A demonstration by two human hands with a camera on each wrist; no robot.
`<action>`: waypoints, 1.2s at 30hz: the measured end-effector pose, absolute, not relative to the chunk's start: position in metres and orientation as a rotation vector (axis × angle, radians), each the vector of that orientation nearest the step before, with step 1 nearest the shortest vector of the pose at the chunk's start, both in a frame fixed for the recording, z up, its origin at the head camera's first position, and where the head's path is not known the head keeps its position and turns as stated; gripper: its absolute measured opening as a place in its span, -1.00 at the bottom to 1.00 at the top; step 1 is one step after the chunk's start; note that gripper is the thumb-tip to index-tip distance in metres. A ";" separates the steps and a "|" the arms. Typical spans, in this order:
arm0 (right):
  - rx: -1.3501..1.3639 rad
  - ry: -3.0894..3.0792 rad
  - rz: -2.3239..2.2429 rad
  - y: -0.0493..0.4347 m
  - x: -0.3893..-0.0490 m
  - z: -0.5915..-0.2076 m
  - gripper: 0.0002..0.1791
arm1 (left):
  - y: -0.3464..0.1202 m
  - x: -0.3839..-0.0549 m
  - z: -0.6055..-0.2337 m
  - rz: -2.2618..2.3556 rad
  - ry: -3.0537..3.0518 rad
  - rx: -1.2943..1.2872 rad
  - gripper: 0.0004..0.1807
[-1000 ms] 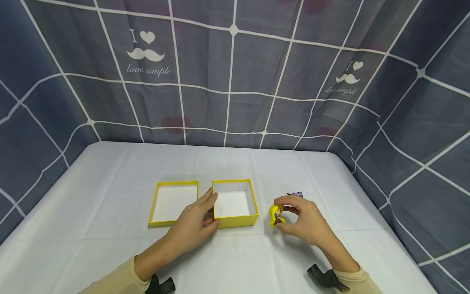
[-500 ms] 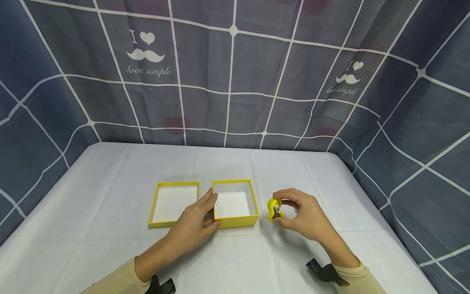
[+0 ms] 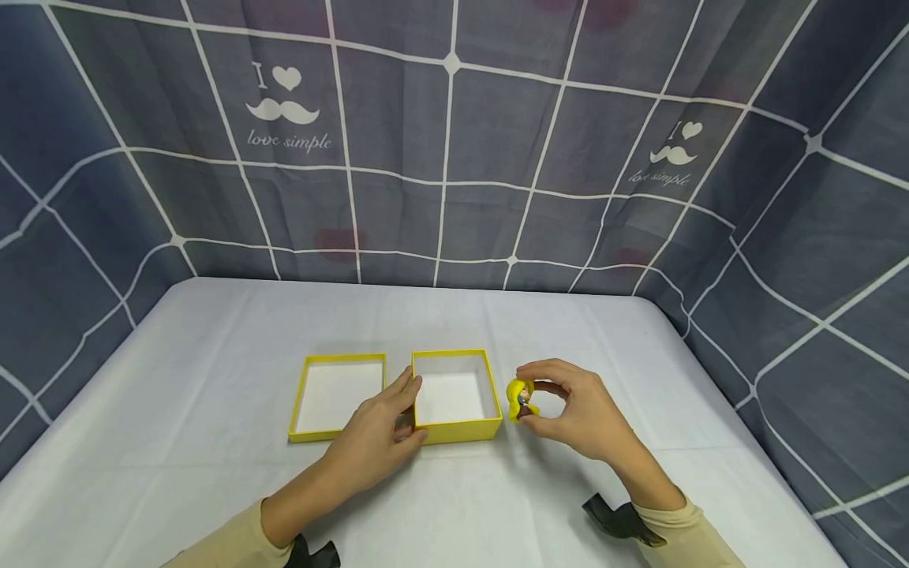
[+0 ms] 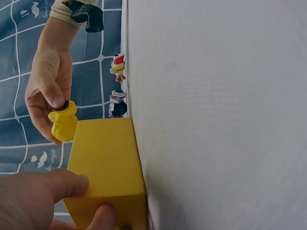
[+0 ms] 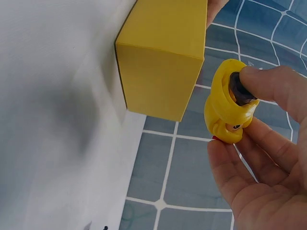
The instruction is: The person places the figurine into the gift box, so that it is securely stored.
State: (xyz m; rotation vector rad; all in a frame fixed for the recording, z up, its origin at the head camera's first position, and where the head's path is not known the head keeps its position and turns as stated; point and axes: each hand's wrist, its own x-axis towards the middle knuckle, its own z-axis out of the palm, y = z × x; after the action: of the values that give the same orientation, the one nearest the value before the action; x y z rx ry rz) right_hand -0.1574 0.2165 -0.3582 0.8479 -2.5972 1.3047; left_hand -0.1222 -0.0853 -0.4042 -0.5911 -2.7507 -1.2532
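My right hand (image 3: 585,414) pinches a toy figurine with long yellow hair (image 3: 518,400) between thumb and fingertips. The figurine is in the air just right of a yellow box (image 3: 460,430) with a white inside. In the right wrist view the figurine (image 5: 218,108) is upside down, its dark base under the thumb. My left hand (image 3: 375,436) holds the box at its left side, thumb by the front corner and fingers along the wall. The left wrist view shows this thumb and a finger against the yellow cardboard (image 4: 105,158).
A shallow yellow-rimmed lid (image 3: 337,394) lies left of the box, partly behind my left hand. Two more figurines, one red and yellow (image 4: 118,68) and one purple and dark (image 4: 117,104), stand on the white-covered table (image 3: 234,331). A grey checked curtain (image 3: 398,213) surrounds the table.
My right hand has lifted the yellow-haired figurine and carried it left, close to the box. My left hand and the box have stayed in place.
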 end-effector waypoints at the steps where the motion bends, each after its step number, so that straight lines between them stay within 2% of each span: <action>1: 0.857 -2.594 1.310 0.217 -0.159 -0.360 -0.37 | -0.085 -0.122 -0.404 -1.254 -2.750 -0.591 -0.21; 36: 1.053 -2.591 1.323 0.174 -0.175 -0.366 -0.41 | -0.085 -0.122 -0.404 -1.244 -2.741 -0.593 -0.21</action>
State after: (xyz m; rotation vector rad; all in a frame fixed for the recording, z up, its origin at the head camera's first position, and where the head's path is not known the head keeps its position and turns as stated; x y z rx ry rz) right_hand -0.1749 0.1745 -0.3657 1.0533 -2.5907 1.3228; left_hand -0.1217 -0.0847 -0.4039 -0.5930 -2.7405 -1.2441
